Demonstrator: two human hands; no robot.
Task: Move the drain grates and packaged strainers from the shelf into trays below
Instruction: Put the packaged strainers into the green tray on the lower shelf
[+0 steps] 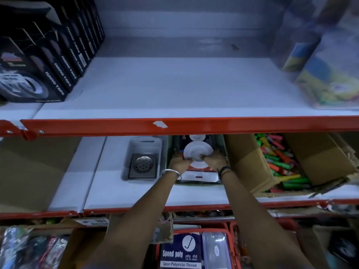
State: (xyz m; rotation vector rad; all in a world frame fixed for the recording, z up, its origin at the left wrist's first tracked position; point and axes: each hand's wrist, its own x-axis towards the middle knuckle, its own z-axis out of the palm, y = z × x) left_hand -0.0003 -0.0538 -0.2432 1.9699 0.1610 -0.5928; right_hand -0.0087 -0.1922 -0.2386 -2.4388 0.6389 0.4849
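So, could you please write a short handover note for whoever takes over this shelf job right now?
Left hand and right hand: both gripping a packaged strainer, holding it in the dark tray on the lower shelf.
Drain grate: already lying in the grey tray just left of it.
Upper shelf: its middle is bare, with only black tape boxes at left and yellow packs at right.
Left to do: release the strainer, check nothing remains above.

Dim bluish light falls on white shelf boards (pixel 174 90) edged by red steel rails (pixel 194 125), with black nano tape boxes (pixel 38 74) far left, yellow packets (pixel 330 82) far right, and a torn cardboard carton (pixel 248 164) of coloured pens (pixel 279 160) lower right.
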